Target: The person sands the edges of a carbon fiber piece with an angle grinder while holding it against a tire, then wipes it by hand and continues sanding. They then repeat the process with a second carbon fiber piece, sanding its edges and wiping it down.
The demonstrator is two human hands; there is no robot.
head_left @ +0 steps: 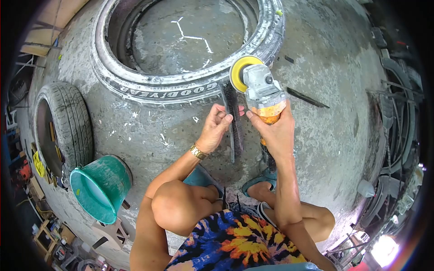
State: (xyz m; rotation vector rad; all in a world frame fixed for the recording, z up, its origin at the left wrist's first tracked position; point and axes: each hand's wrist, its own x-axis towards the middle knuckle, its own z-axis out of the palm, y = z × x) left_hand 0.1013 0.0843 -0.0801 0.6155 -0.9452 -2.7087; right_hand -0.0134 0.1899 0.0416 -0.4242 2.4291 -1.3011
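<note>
My left hand (217,127) pinches a long, dark rubber strip (232,122) between thumb and fingers. The strip stands roughly lengthwise in front of me, its far end overlapping the sidewall of a large tyre (149,89) that lies flat on the floor, marked with white lettering. My right hand (273,126) is wrapped round the orange and grey body of an angle grinder (264,88). A yellow disc (242,72) on the grinder's head faces left, close beside the strip's upper end and over the tyre's near edge.
A green bucket (101,187) stands at the left, and a second tyre (68,124) stands upright behind it. Dark rubber strips (307,97) lie on the floor at the right. A grey plastic stool (110,235) is below the bucket. Metal frames and hoses (393,131) line the right side.
</note>
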